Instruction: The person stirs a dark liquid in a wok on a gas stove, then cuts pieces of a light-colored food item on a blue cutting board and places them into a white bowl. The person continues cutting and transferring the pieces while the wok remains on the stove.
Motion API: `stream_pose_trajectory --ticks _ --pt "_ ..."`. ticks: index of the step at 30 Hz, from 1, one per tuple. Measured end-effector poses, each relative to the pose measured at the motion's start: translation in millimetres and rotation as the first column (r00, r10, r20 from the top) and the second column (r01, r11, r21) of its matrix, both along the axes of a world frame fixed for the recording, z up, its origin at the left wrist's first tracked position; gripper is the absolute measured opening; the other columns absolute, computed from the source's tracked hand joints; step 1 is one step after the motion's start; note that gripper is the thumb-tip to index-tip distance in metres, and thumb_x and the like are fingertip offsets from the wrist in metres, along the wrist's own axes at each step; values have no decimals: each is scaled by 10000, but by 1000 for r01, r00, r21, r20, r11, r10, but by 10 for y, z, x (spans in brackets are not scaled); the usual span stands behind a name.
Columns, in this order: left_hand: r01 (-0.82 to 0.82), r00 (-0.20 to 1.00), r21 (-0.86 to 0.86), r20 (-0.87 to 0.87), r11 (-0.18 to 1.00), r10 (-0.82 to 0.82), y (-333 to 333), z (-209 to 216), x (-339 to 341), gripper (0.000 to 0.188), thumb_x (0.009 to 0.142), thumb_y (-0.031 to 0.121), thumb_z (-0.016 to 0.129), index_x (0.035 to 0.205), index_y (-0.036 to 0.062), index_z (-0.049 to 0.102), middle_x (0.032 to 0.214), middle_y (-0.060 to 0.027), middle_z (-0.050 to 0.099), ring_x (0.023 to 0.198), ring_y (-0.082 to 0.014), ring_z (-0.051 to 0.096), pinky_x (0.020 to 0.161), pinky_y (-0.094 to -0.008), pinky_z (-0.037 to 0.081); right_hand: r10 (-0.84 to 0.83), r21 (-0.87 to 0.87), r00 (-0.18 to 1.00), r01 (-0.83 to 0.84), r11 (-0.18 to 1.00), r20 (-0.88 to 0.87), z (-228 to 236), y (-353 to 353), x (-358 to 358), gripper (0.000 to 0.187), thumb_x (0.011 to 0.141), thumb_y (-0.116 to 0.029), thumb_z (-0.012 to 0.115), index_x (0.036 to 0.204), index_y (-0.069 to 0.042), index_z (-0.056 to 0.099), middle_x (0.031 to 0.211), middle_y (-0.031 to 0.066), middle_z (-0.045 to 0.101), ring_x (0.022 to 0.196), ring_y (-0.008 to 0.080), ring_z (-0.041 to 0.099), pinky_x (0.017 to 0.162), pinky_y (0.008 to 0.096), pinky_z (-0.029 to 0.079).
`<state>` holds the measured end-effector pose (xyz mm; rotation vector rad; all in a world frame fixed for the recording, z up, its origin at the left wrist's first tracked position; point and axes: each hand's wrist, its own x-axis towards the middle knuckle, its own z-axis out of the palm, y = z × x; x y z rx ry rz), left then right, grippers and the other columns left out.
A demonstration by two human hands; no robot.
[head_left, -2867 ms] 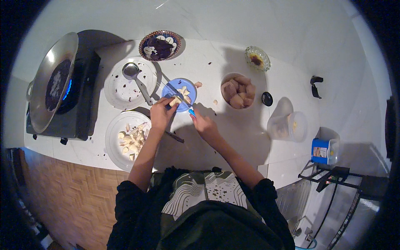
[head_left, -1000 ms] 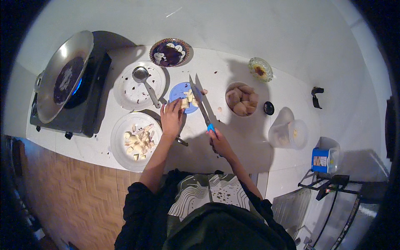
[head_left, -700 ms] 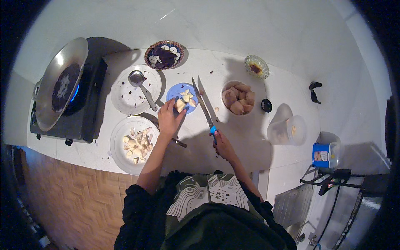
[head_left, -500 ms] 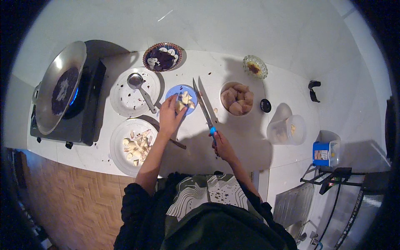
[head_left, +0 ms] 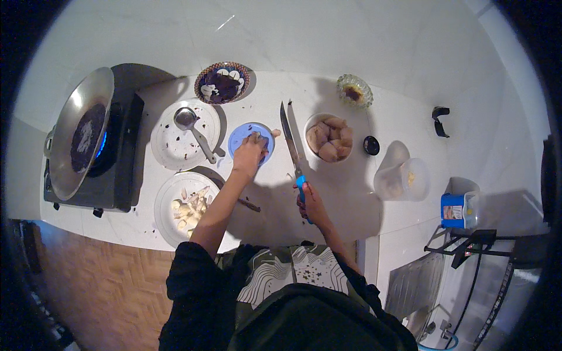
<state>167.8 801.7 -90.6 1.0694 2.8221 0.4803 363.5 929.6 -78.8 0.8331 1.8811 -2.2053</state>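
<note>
My left hand (head_left: 250,153) is over a small blue plate (head_left: 235,138), fingers curled down around the pale chopped pieces, which it now mostly hides. One pale piece (head_left: 276,133) shows at the plate's right rim. A long knife (head_left: 290,138) points away from me, its blue handle wrapped by my right hand (head_left: 312,205). The blade lies between the blue plate and a white bowl of raw meat chunks (head_left: 329,139). Below and left of the blue plate, a white plate (head_left: 163,202) holds pale peeled pieces, partly covered by my left forearm.
A wok (head_left: 79,169) tilts on a gas stove (head_left: 124,181) with a blue flame at left. Behind are a white plate (head_left: 164,153) with a ladle (head_left: 199,137), a patterned bowl (head_left: 199,82) and a glass dish (head_left: 364,96). Clear tubs (head_left: 383,178) stand right.
My left hand has moved right and closed over the pale pieces on the blue plate. The knife stays in my right hand, its blade now more upright in view. The whole view has shifted slightly.
</note>
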Motion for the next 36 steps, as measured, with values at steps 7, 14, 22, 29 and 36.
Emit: stream_pose_trajectory --ticks 7,14,22,29,36 --pt "77 997 155 -15 985 -76 -187 -29 431 323 735 257 631 1044 174 585 1119 -107 519 975 -291 530 773 -390 482 71 -22 997 -71 997 -16 14 -32 17 340 933 -424 309 1014 -138 474 547 -27 376 384 60 317 351 223 282" --pt "21 994 273 99 962 -50 -427 12 667 215 679 167 687 891 170 650 912 -76 585 858 -283 561 718 -387 483 46 -25 999 -46 999 15 48 -54 38 336 931 -431 304 1001 -148 471 545 -28 361 372 62 295 340 230 266" --pt "-166 925 372 380 913 13 -408 77 468 199 600 159 751 766 79 675 733 -96 643 663 -253 610 642 -336 481 46 -129 998 -41 991 42 101 -141 75 346 928 -433 301 1002 -141 472 530 -27 347 360 67 283 333 233 258" --pt "-391 837 562 547 729 27 -589 -89 136 221 630 174 756 801 54 683 706 -47 653 603 -108 580 579 -243 445 10 -136 1000 -6 991 29 132 -164 91 376 912 -461 321 1001 -132 483 541 -19 372 365 69 306 330 236 265" --pt "-645 674 564 738 516 35 -1361 165 423 258 791 180 656 1012 50 633 785 8 622 670 -64 551 597 -198 431 8 -118 1000 -7 993 6 140 -195 184 381 914 -456 320 1005 -126 488 551 -18 367 377 68 299 336 233 260"
